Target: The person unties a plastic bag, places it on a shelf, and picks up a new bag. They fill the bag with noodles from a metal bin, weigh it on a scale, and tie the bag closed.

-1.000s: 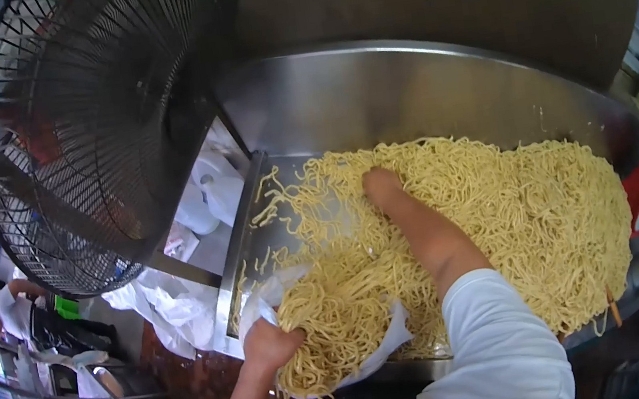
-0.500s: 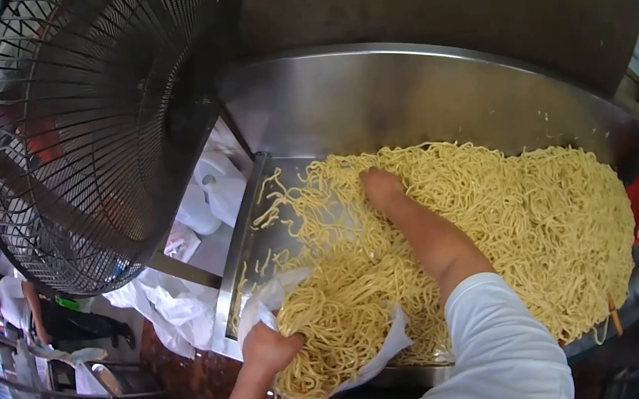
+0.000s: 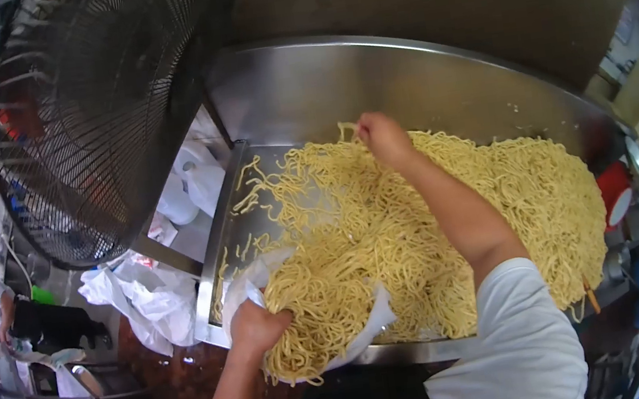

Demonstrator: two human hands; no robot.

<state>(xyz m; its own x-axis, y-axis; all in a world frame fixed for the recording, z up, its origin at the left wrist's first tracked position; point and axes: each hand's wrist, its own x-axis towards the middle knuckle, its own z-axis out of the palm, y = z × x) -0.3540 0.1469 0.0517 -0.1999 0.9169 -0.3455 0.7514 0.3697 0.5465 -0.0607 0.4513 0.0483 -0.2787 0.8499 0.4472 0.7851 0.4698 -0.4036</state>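
A large heap of thick yellow noodles [image 3: 529, 196] lies in a stainless-steel tray [image 3: 402, 92] with a tall back wall. My left hand [image 3: 259, 326] is closed on the edge of a translucent plastic bag [image 3: 379, 313] at the tray's front left. Noodles fill the bag's mouth and hang over its front, merging with the pile. Near the back wall, my right hand [image 3: 386, 138] is raised just above the heap, fingers pinched on a few noodle strands [image 3: 346, 126] that dangle to its left.
A big black caged fan [image 3: 105, 106] stands close at the upper left. White jugs [image 3: 200, 179] and a crumpled white plastic bag [image 3: 143, 299] sit beyond the tray's left edge. A person [image 3: 20, 315] stands at far left. A red container [image 3: 616, 193] is at the right.
My right hand has lifted from the noodles toward the back wall, with a few strands in its fingers. My left hand keeps its hold on the bag. The view has shifted slightly.
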